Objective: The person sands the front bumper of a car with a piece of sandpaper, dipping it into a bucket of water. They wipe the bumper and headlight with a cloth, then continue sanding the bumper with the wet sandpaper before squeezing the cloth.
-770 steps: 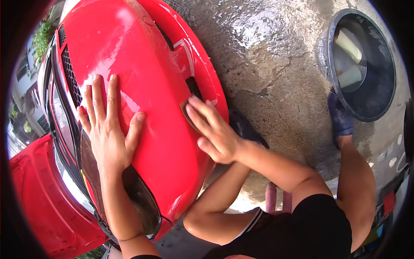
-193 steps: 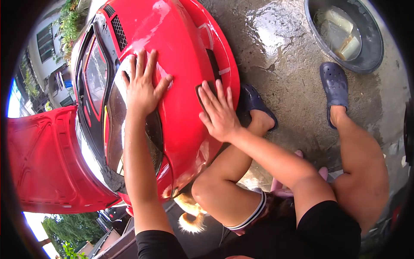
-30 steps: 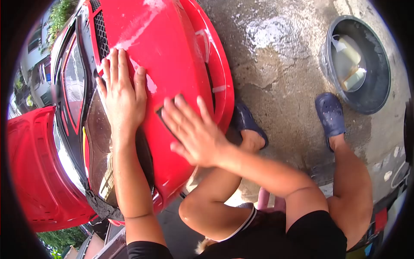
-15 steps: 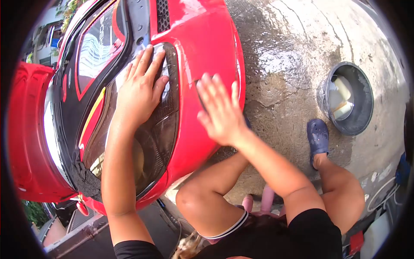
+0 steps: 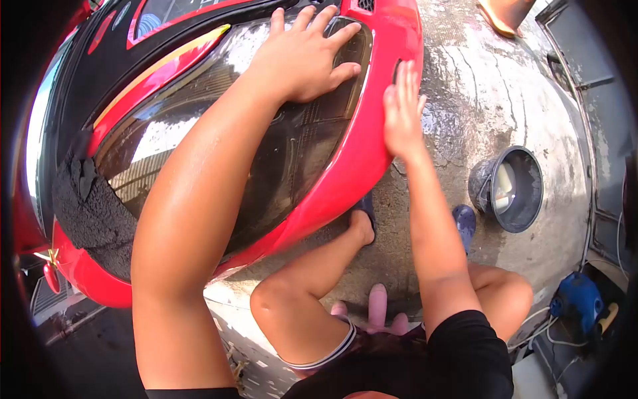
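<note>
My left hand rests with spread fingers on the dark, glossy headlight cover of a red car. At the bumper's rounded edge, my right hand lies along the red paint, its fingers stretched and close together. A thin dark flat pad pokes out beside those fingertips, pressed between them and the bodywork; most of it is hidden. Lower left on the car's front lies a crumpled dark grey cloth.
A dark bucket with pale pieces in it stands on the wet concrete to the right. Beyond are a blue machine with a hose, a grey metal gate and an orange-brown container. My feet are beside the bumper.
My view has shifted closer over the headlight. The right hand has slid from the top of the bumper to its outer edge, the dark pad still under it. The left hand's fingers are spread wider.
</note>
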A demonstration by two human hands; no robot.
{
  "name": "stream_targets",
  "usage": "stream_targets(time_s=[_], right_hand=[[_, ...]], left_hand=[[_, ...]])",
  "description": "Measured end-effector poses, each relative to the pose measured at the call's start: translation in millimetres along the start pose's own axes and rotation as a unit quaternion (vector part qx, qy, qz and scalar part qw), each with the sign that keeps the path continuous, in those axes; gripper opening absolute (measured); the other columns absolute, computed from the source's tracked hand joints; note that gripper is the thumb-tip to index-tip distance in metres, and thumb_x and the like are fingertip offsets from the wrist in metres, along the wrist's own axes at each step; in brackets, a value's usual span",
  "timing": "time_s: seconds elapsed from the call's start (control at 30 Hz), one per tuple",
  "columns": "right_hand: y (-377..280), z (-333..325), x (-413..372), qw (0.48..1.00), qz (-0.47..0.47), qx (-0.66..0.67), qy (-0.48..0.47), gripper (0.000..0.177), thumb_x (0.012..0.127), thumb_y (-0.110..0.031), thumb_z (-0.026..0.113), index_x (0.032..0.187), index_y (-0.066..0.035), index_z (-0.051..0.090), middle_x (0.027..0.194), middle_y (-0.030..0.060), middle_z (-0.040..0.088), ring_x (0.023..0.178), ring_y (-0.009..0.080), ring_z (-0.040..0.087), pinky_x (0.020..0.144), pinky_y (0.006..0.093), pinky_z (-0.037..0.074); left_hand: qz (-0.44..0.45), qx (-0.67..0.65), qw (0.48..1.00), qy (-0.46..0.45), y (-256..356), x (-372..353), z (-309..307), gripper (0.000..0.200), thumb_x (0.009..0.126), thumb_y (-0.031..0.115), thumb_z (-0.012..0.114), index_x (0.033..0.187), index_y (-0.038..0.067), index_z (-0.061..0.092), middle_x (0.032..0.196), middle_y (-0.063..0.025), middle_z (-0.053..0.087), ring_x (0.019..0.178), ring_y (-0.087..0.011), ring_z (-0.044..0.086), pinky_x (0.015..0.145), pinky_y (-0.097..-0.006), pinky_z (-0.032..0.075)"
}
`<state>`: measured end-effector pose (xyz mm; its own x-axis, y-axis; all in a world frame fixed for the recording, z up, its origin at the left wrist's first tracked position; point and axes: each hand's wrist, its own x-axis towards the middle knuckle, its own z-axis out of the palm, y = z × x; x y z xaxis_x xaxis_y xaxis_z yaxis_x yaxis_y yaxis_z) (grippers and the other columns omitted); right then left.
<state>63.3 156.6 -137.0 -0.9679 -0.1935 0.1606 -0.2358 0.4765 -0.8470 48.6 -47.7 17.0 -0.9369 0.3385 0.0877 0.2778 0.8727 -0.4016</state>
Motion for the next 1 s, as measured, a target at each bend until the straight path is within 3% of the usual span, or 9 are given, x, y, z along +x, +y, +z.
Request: stream_targets(time_s=[0.03,0.1,0.17,0.3,0.37,0.67,0.7,0.97,1.0], right_hand=[[15.4,-9.2,30.2,0.998,0.050,0.019,-0.011,0.072,0.118,-0.049,0.025,0.176,-0.008,0.014,0.185,0.0148,0.004,0.171,0.0322,0.003,0.131,0.0657,-0.004],[-0.2,-7.5,7.3,0.999,0.052,0.008,-0.007,0.072,0.118,-0.047,0.027,0.176,-0.007,0.014,0.185,0.0154,0.005,0.171,0.0358,0.002,0.131,0.0670,-0.005],[-44.0,6.2,-86.4,0.998,-0.055,-0.016,-0.018,0.073,0.116,-0.045,0.030,0.176,-0.007,0.015,0.185,0.0160,0.008,0.170,0.0403,0.002,0.130,0.0684,-0.006],[-55.5,23.1,-147.8,0.994,-0.104,-0.017,-0.011,0.074,0.115,-0.045,0.032,0.176,-0.007,0.016,0.184,0.0164,0.010,0.170,0.0417,0.003,0.129,0.0693,-0.006],[-39.2,1.3,-67.3,0.999,0.011,0.024,-0.019,0.071,0.116,-0.043,0.030,0.176,-0.008,0.016,0.184,0.0158,0.011,0.170,0.0417,0.004,0.130,0.0677,-0.006],[-65.8,34.0,-160.5,0.996,-0.086,0.008,0.023,0.074,0.116,-0.044,0.030,0.175,-0.003,0.015,0.184,0.0201,0.010,0.169,0.0443,0.003,0.132,0.0634,-0.004],[-58.4,17.5,-117.1,0.999,0.011,0.035,0.009,0.079,0.115,-0.050,0.029,0.175,-0.002,0.015,0.183,0.0231,0.008,0.168,0.0475,0.002,0.131,0.0642,-0.005],[-69.5,59.7,-208.3,0.990,-0.131,-0.044,-0.010,0.083,0.112,-0.053,0.036,0.175,-0.002,0.016,0.181,0.0258,0.014,0.168,0.0473,0.010,0.130,0.0673,-0.002],[-65.7,34.2,-147.8,0.995,-0.085,0.016,0.042,0.077,0.115,-0.048,0.034,0.175,-0.003,0.018,0.182,0.0235,0.015,0.169,0.0437,0.009,0.131,0.0664,-0.003]], left_hand=[[0.000,-0.079,0.997,0.002,-2.0,0.8,-6.5,0.073,0.106,0.055,0.057,0.163,0.011,0.047,0.166,-0.0273,0.045,0.155,-0.0455,0.040,0.128,-0.0671,0.023],[-0.008,-0.118,0.989,-0.091,2.1,1.9,-41.8,0.080,0.106,0.062,0.052,0.168,0.014,0.040,0.174,-0.0259,0.034,0.160,-0.0467,0.031,0.129,-0.0708,0.017],[-0.022,-0.131,0.987,-0.092,3.7,5.6,-46.0,0.081,0.105,0.064,0.052,0.168,0.014,0.041,0.173,-0.0250,0.035,0.160,-0.0464,0.032,0.129,-0.0696,0.018],[-0.029,-0.117,0.986,-0.119,4.8,14.6,-44.3,0.084,0.104,0.068,0.052,0.169,0.015,0.041,0.173,-0.0234,0.036,0.158,-0.0435,0.035,0.127,-0.0704,0.020],[-0.030,-0.112,0.988,-0.100,6.3,13.7,-36.2,0.085,0.104,0.068,0.052,0.169,0.016,0.040,0.173,-0.0228,0.037,0.157,-0.0422,0.037,0.126,-0.0691,0.021],[-0.032,-0.093,0.991,-0.085,10.8,11.0,-38.1,0.087,0.103,0.069,0.052,0.170,0.016,0.039,0.171,-0.0222,0.040,0.156,-0.0404,0.039,0.125,-0.0674,0.025],[-0.030,-0.092,0.991,-0.097,7.9,12.9,-40.3,0.087,0.103,0.070,0.052,0.170,0.016,0.039,0.171,-0.0222,0.040,0.155,-0.0403,0.039,0.125,-0.0669,0.025],[-0.029,-0.062,0.993,-0.091,12.2,12.1,-39.9,0.088,0.102,0.071,0.052,0.169,0.016,0.040,0.170,-0.0199,0.041,0.155,-0.0383,0.041,0.121,-0.0661,0.028],[-0.029,-0.067,0.993,-0.093,12.1,12.0,-41.4,0.087,0.102,0.070,0.052,0.169,0.016,0.040,0.171,-0.0200,0.041,0.155,-0.0384,0.041,0.121,-0.0659,0.028]])
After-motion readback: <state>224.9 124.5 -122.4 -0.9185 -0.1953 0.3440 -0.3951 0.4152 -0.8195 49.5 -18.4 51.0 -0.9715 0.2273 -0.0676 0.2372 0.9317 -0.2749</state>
